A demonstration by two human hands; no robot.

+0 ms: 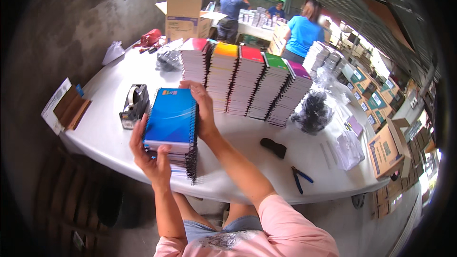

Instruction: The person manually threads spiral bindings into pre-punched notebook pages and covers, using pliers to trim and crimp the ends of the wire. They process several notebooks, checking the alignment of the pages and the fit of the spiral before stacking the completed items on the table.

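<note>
Right in front of me stands a stack of spiral notebooks with a blue cover (173, 119) on top. My left hand (154, 157) cups its near left corner, thumb at the near edge and fingers along the left side. Against the black spiral binding on the right lies my right hand (203, 109), its fingers bent over the far right corner. More notebooks (178, 169) sit beneath the upper ones, partly hidden by my left hand. A black tape dispenser (134, 104) is just left of the stack.
Tall stacks of notebooks with pink, yellow (224, 50), red, green and purple covers line the table's far side. Pliers (301, 178) and a black object (273, 147) lie right, near crumpled plastic (314, 114). Cartons (388, 150) surround the table; several people work beyond.
</note>
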